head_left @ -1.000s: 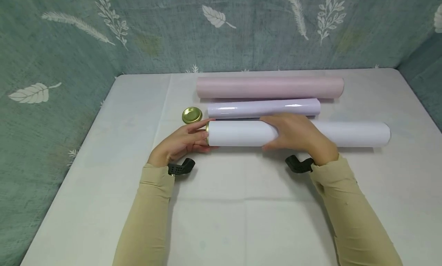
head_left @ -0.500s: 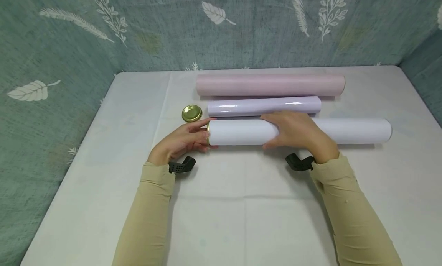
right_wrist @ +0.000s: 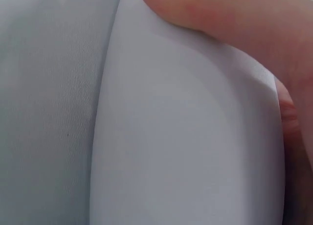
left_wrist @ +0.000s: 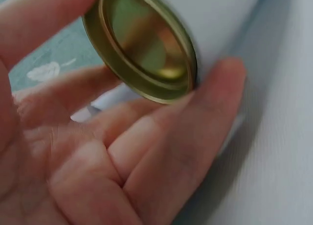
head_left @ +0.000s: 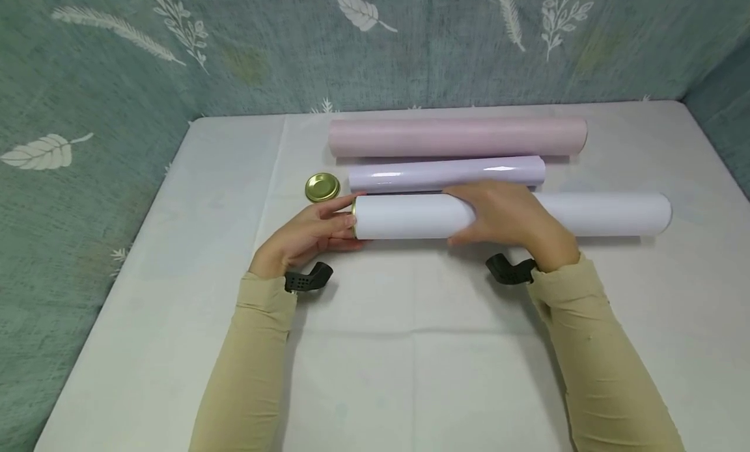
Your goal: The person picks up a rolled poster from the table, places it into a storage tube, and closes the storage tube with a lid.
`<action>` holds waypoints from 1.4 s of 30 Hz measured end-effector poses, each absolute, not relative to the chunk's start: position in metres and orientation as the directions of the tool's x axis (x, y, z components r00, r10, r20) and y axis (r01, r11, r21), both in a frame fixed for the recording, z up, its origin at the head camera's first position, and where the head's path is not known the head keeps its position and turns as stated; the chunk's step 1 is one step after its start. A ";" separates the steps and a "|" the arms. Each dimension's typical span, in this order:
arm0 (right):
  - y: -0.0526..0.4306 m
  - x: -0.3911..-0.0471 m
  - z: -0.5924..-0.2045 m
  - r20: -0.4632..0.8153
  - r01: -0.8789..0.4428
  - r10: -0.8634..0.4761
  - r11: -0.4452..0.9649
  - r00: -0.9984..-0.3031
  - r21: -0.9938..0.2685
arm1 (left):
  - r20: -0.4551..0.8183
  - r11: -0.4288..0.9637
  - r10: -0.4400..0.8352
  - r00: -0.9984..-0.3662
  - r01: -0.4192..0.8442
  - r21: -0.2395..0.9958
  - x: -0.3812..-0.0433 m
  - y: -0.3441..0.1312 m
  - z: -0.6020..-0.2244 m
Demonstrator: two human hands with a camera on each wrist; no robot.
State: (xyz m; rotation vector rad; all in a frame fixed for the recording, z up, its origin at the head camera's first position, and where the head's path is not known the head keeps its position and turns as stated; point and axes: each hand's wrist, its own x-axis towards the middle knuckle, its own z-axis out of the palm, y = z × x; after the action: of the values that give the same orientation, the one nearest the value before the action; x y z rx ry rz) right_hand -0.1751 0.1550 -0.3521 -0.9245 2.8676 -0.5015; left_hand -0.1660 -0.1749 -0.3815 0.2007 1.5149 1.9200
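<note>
A long white mailing tube point(head_left: 404, 217) lies crosswise on the table, its left end fitted with a gold metal lid point(left_wrist: 146, 44). My left hand point(head_left: 313, 234) grips that end, thumb and fingers spread round the lid's rim; the left wrist view shows the lid's recessed face toward the palm, against the white tube. From above, my right hand point(head_left: 498, 211) grips the tube near its middle, the thumb on the near side and the fingers over the far side. The right wrist view shows the tube's smooth white wall point(right_wrist: 181, 127) beneath the hand.
A second gold lid point(head_left: 322, 187) lies flat just beyond my left hand. Behind the white tube lie a shorter glossy lilac roll point(head_left: 445, 173) and a pink tube point(head_left: 457, 137), roughly parallel to it. The white-covered table point(head_left: 363, 374) ends at a green leaf-patterned cloth wall point(head_left: 281, 48).
Everything appears slightly higher in the head view, as the camera has tilted. Both hands keep their places on the white tube and lid.
</note>
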 end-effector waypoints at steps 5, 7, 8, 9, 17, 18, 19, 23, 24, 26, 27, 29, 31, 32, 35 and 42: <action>0.155 -0.176 -0.353 0.022 -0.557 -0.586 0.757 -0.810 -0.342 | -0.273 -0.110 0.591 -0.759 -0.411 0.905 -0.167 -0.174 -0.382; 0.155 -0.176 -0.354 0.014 -0.556 -0.587 0.759 -0.810 -0.339 | -0.274 -0.095 0.595 -0.756 -0.405 0.909 -0.167 -0.174 -0.382; 0.155 -0.176 -0.354 0.012 -0.553 -0.584 0.762 -0.812 -0.338 | -0.274 -0.089 0.596 -0.755 -0.401 0.912 -0.167 -0.174 -0.382; 0.155 -0.176 -0.354 0.009 -0.551 -0.582 0.765 -0.813 -0.334 | -0.274 -0.081 0.596 -0.755 -0.396 0.915 -0.167 -0.174 -0.382; 0.154 -0.176 -0.352 -0.007 -0.549 -0.579 0.776 -0.815 -0.311 | -0.279 -0.070 0.564 -0.777 -0.382 0.922 -0.167 -0.172 -0.383; 0.154 -0.176 -0.352 -0.010 -0.549 -0.579 0.777 -0.815 -0.309 | -0.282 -0.067 0.559 -0.780 -0.381 0.922 -0.167 -0.173 -0.383; 0.153 -0.176 -0.352 -0.011 -0.549 -0.580 0.777 -0.815 -0.307 | -0.284 -0.064 0.555 -0.782 -0.381 0.922 -0.167 -0.173 -0.383; 0.153 -0.176 -0.352 -0.010 -0.543 -0.572 0.784 -0.820 -0.301 | -0.289 -0.053 0.551 -0.783 -0.378 0.924 -0.168 -0.174 -0.385; 0.153 -0.176 -0.352 -0.011 -0.540 -0.569 0.786 -0.822 -0.302 | -0.289 -0.051 0.552 -0.783 -0.377 0.925 -0.168 -0.174 -0.385; 0.152 -0.175 -0.352 -0.012 -0.534 -0.563 0.789 -0.826 -0.303 | -0.286 -0.051 0.557 -0.779 -0.376 0.925 -0.169 -0.174 -0.385; 0.152 -0.175 -0.352 -0.013 -0.531 -0.561 0.791 -0.828 -0.304 | -0.283 -0.053 0.560 -0.779 -0.375 0.926 -0.169 -0.174 -0.385; 0.151 -0.175 -0.352 -0.016 -0.529 -0.559 0.794 -0.829 -0.301 | -0.279 -0.055 0.567 -0.775 -0.373 0.926 -0.169 -0.175 -0.385; 0.151 -0.175 -0.352 -0.018 -0.527 -0.556 0.796 -0.831 -0.296 | -0.274 -0.058 0.576 -0.771 -0.373 0.926 -0.169 -0.175 -0.385; 0.150 -0.175 -0.352 -0.019 -0.526 -0.555 0.799 -0.832 -0.292 | -0.271 -0.060 0.579 -0.769 -0.372 0.926 -0.169 -0.176 -0.385; 0.150 -0.175 -0.351 -0.024 -0.521 -0.549 0.805 -0.835 -0.286 | -0.276 -0.047 0.582 -0.765 -0.370 0.928 -0.169 -0.176 -0.385; 0.149 -0.175 -0.352 -0.045 -0.521 -0.554 0.805 -0.832 -0.284 | -0.321 0.153 0.529 -0.785 -0.284 0.947 -0.167 -0.177 -0.376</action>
State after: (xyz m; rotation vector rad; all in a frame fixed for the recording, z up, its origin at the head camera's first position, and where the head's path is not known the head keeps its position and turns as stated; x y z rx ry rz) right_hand -0.1747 0.1487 -0.3523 -0.8561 2.8647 -0.3962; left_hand -0.1672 -0.1768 -0.3764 0.2337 1.8189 1.6988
